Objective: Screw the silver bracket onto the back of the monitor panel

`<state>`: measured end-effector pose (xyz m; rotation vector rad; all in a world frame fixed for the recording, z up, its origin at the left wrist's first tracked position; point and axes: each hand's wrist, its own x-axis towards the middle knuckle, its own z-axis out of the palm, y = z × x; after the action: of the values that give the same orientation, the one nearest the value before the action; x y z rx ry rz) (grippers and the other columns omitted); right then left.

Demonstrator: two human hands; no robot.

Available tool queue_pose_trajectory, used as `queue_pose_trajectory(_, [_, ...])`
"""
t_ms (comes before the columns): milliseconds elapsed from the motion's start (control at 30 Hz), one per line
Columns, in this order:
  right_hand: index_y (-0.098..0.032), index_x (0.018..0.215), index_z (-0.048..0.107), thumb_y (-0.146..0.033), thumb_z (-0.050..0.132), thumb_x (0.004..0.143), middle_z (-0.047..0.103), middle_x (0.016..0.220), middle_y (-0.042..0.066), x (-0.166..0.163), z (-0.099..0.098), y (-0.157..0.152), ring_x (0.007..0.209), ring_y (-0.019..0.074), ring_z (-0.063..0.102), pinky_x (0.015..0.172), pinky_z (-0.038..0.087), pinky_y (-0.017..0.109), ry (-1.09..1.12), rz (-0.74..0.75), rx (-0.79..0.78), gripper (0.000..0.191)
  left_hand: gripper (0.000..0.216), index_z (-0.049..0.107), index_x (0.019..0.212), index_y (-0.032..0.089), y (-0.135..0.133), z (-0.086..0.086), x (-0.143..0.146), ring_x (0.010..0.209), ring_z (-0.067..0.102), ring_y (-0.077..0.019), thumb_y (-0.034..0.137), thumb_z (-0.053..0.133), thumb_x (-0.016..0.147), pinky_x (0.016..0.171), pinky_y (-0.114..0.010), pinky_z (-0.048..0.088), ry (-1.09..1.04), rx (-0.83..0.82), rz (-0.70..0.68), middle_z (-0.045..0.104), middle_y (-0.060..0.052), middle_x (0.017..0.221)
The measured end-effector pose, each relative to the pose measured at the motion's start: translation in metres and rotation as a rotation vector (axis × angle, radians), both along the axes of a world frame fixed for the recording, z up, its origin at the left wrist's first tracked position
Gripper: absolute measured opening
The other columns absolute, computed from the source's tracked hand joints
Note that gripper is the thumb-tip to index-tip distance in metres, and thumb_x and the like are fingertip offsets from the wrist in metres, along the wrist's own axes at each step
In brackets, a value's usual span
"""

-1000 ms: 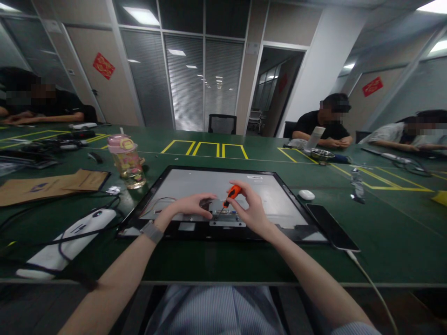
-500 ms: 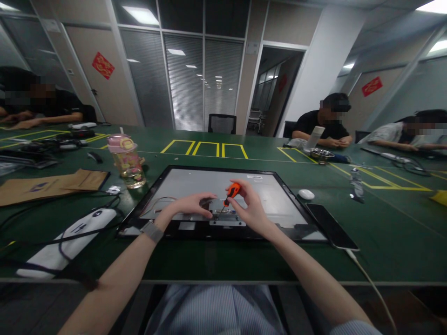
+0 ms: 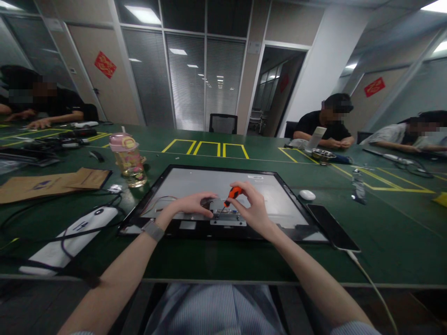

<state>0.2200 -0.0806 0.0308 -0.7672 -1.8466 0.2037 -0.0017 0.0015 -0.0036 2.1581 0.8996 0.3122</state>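
Observation:
A flat display panel [image 3: 181,186] with a grey back and black frame lies on the table before me. Near its close edge sits a metal bracket [image 3: 228,222] with small parts on it. My right hand [image 3: 256,209] is closed around the handle of an orange and black screwdriver [image 3: 235,191]. The screwdriver leans, its thin shaft pointing down and left to the bracket's left part. My left hand [image 3: 193,204] lies at the bracket's left end, thumb and fingers curved about it; a dark part shows between them. The exact fingertip contact is hard to see.
Left of the panel are a pink-lidded bottle [image 3: 127,160], a brown paper envelope [image 3: 52,184] and a white power strip [image 3: 75,237] with black cables. To the right lie a white case [image 3: 307,195] and a phone [image 3: 333,227] on a cable. Other people sit across the table.
The screwdriver's handle has tilted a little more to the right, with the fingers of my right hand shifting on it. My left hand stays at the bracket. The view has moved slightly.

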Motion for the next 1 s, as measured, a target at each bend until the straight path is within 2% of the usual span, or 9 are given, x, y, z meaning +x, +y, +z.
queue_pose_trajectory(233, [-0.021, 0.109, 0.054, -0.012, 0.055, 0.081, 0.063, 0.096, 0.006, 0.0022, 0.0052, -0.0024, 0.088, 0.0176, 0.060, 0.081, 0.048, 0.034, -0.031, 0.091, -0.030, 0.030, 0.070, 0.049, 0.125, 0.023, -0.0003, -0.0005, 0.0003, 0.131, 0.036, -0.0242, 0.038, 0.076, 0.063, 0.110, -0.035, 0.025, -0.013, 0.006, -0.006, 0.040, -0.005, 0.142])
queue_pose_trajectory(333, [-0.021, 0.106, 0.057, -0.016, 0.057, 0.081, 0.062, 0.092, 0.005, 0.0023, 0.0089, -0.0035, 0.086, 0.0179, 0.060, 0.080, 0.048, 0.035, -0.034, 0.124, -0.037, 0.025, 0.069, 0.050, 0.125, 0.024, -0.0004, -0.0006, 0.0007, 0.130, 0.036, -0.0245, 0.038, 0.076, 0.063, 0.109, -0.035, 0.026, -0.018, -0.004, -0.002, 0.040, -0.004, 0.142])
queue_pose_trajectory(467, [-0.023, 0.105, 0.059, -0.021, 0.060, 0.082, 0.063, 0.089, 0.004, 0.0021, 0.0075, -0.0019, 0.083, 0.0174, 0.060, 0.078, 0.049, 0.034, 0.003, 0.067, -0.031, 0.023, 0.070, 0.049, 0.125, 0.023, -0.0012, 0.0004, 0.0011, 0.130, 0.037, -0.0241, 0.037, 0.076, 0.062, 0.109, -0.035, 0.026, -0.013, -0.006, 0.004, 0.040, -0.005, 0.142])
queue_pose_trajectory(600, [-0.022, 0.119, 0.050, -0.018, 0.056, 0.084, 0.064, 0.098, 0.007, 0.0026, 0.0013, -0.0001, 0.089, 0.0185, 0.062, 0.085, 0.049, 0.037, 0.041, 0.101, -0.067, 0.036, 0.068, 0.050, 0.124, 0.023, -0.0027, 0.0029, 0.0014, 0.130, 0.037, -0.0237, 0.037, 0.076, 0.063, 0.109, -0.035, 0.026, -0.025, -0.005, -0.009, 0.041, -0.004, 0.142])
queue_pose_trajectory(733, [-0.022, 0.114, 0.053, -0.021, 0.055, 0.084, 0.064, 0.102, 0.008, 0.0026, 0.0023, -0.0030, 0.094, 0.0197, 0.061, 0.087, 0.047, 0.038, 0.008, 0.164, -0.102, 0.030, 0.068, 0.051, 0.123, 0.024, -0.0033, 0.0045, 0.0024, 0.130, 0.036, -0.0238, 0.035, 0.077, 0.061, 0.110, -0.035, 0.024, -0.018, -0.011, 0.006, 0.041, -0.004, 0.142])
queue_pose_trajectory(900, [-0.022, 0.099, 0.062, -0.024, 0.059, 0.083, 0.062, 0.088, 0.005, 0.0014, 0.0049, -0.0048, 0.082, 0.0184, 0.059, 0.076, 0.049, 0.034, 0.043, 0.045, -0.034, 0.016, 0.071, 0.049, 0.125, 0.023, -0.0027, 0.0033, 0.0032, 0.129, 0.038, -0.0242, 0.036, 0.077, 0.062, 0.109, -0.035, 0.026, 0.009, 0.001, 0.019, 0.042, -0.006, 0.141])
queue_pose_trajectory(1000, [-0.023, 0.110, 0.057, -0.020, 0.053, 0.086, 0.064, 0.093, 0.006, 0.0010, 0.0016, -0.0046, 0.086, 0.0191, 0.061, 0.079, 0.049, 0.036, 0.032, 0.037, -0.001, 0.024, 0.071, 0.050, 0.125, 0.022, -0.0019, 0.0016, 0.0029, 0.129, 0.038, -0.0243, 0.037, 0.077, 0.061, 0.108, -0.035, 0.027, -0.010, 0.005, 0.007, 0.042, -0.006, 0.140])
